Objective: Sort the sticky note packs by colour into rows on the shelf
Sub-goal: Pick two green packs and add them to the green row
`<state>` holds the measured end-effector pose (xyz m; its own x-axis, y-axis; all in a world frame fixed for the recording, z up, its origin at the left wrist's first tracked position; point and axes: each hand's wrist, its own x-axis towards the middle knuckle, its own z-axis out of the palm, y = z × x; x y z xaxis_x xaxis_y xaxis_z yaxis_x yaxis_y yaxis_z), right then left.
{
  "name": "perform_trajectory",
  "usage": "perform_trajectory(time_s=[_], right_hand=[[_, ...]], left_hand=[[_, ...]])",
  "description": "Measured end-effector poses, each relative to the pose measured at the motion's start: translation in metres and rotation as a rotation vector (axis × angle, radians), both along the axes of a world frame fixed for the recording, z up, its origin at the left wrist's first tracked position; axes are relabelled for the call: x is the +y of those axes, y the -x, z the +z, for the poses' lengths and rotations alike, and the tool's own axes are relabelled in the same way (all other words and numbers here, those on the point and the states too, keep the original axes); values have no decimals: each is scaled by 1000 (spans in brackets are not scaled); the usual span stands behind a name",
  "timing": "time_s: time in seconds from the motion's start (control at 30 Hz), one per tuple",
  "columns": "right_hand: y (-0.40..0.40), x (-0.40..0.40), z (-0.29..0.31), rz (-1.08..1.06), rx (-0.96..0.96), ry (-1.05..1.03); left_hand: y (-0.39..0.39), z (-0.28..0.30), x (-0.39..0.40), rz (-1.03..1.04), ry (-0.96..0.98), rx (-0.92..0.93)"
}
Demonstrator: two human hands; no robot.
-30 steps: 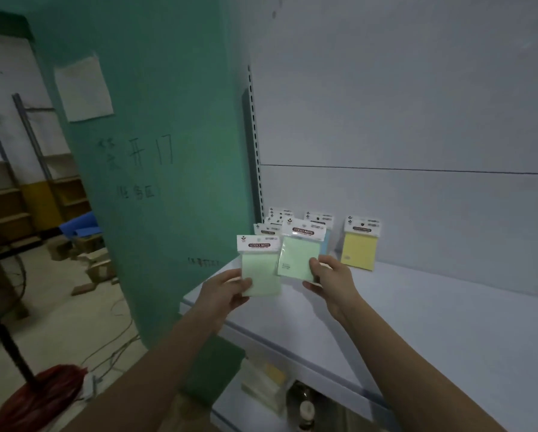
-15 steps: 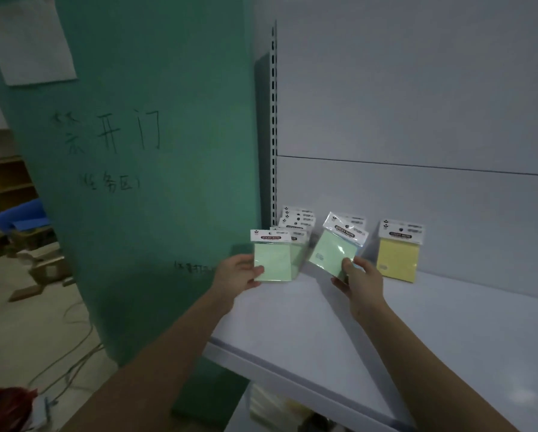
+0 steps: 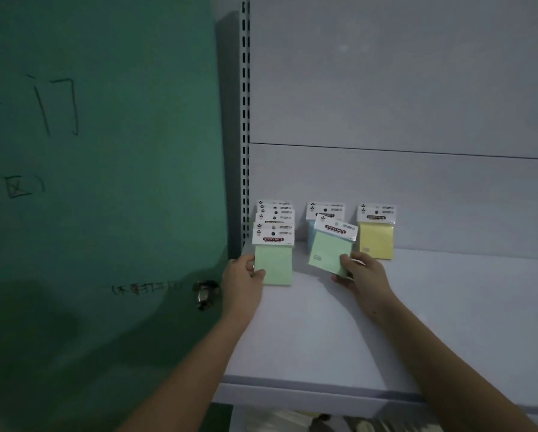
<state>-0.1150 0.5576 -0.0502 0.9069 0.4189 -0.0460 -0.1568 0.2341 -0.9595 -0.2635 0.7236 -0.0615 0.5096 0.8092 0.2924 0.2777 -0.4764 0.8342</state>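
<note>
Green pack, left: your left hand (image 3: pixel 242 275) pinches a green sticky note pack (image 3: pixel 274 260) by its left edge; the pack stands at the front of the green row (image 3: pixel 274 215), bottom edge at the shelf (image 3: pixel 448 322).
Green pack, right: your right hand (image 3: pixel 359 275) grips a second green pack (image 3: pixel 331 249) at its lower right corner, thumb on the face; the pack is tilted to the right.
Blue pack (image 3: pixel 322 212): stands behind the tilted green pack, right of the green row, mostly hidden.
Yellow pack (image 3: pixel 376 233): stands upright against the back panel, just right of your right hand's pack.
Green door (image 3: pixel 105 151): left of the green row, with handwritten characters and a metal lock (image 3: pixel 203 294).
Slotted upright (image 3: pixel 245 120): rises between the door and the green row.
</note>
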Motion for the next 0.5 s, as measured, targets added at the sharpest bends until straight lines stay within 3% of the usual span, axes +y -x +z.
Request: perform_trajectory(time_s=[0.17,0.33,0.5], right_hand=[[12,22,6,-75,-62,110],[35,44,3,49,-65,98],[53,47,4,98,-81,76]], left_hand=[[-1,1,4,4,14,-20],[5,8,1,-3,63,-47],[43,16,-26,-133,-207,59]])
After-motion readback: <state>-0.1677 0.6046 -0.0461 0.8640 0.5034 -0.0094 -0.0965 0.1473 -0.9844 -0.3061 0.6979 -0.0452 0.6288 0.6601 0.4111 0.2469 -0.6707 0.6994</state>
